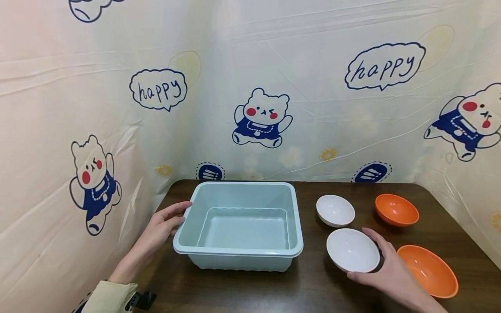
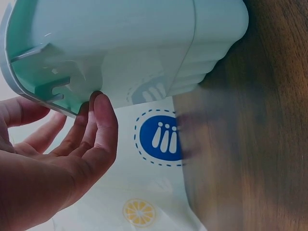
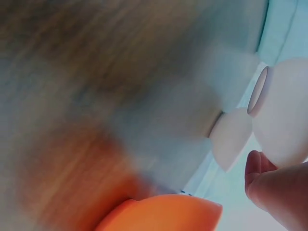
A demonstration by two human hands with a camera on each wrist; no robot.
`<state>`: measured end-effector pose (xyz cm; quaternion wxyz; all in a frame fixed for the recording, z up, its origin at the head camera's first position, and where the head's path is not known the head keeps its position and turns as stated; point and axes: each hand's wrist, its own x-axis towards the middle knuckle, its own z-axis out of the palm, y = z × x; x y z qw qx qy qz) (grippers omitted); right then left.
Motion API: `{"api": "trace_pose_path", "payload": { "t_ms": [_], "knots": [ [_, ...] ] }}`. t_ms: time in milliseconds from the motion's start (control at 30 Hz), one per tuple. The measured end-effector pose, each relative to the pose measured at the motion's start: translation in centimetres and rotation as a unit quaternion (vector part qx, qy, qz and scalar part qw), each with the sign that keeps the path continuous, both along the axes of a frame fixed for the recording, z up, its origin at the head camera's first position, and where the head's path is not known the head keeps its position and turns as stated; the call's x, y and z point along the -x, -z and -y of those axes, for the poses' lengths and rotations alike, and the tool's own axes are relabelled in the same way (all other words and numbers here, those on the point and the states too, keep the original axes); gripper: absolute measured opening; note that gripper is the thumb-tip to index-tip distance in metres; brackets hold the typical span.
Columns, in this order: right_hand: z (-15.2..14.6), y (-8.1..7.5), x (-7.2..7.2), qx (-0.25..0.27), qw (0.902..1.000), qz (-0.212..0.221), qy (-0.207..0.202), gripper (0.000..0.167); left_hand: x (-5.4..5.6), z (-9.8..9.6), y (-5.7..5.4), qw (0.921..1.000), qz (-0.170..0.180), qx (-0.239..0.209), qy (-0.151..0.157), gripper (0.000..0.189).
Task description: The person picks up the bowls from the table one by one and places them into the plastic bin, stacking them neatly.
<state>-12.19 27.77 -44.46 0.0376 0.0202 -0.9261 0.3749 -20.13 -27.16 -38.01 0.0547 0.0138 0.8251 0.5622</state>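
Observation:
A pale blue-green plastic basin (image 1: 238, 251) stands on the table. My left hand (image 1: 160, 228) holds its left rim; in the left wrist view the curled fingers (image 2: 103, 120) reach under the rim against the outer wall. To the right of the basin, my right hand (image 1: 385, 269) grips a white bowl (image 1: 352, 250) by its right side, thumb at the near edge and fingers at the far edge. The right wrist view shows this bowl (image 3: 284, 113) raised off the table, its foot visible. Just behind it sits a second white bowl (image 1: 335, 211).
Two orange bowls are on the table's right side: one at the back (image 1: 396, 210), and a larger-looking one (image 1: 427, 271) nearer, beside my right wrist. A patterned cloth (image 1: 262, 56) hangs behind and on both sides of the dark wooden table (image 1: 235, 291).

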Motion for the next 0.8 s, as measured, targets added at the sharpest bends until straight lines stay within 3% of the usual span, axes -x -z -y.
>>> {"api": "trace_pose_path", "payload": {
  "t_ms": [533, 800],
  "knots": [
    [0.4, -1.5, -0.1, 0.007, 0.9999, -0.002, 0.01, 0.112, 0.2, 0.1, 0.0, 1.0, 0.002, -0.001, 0.004, 0.048],
    [0.8, -2.5, 0.1, 0.034, 0.9991, 0.019, 0.014, 0.113, 0.3, 0.1, 0.0, 1.0, 0.005, 0.007, 0.002, 0.048]
  ]
}}
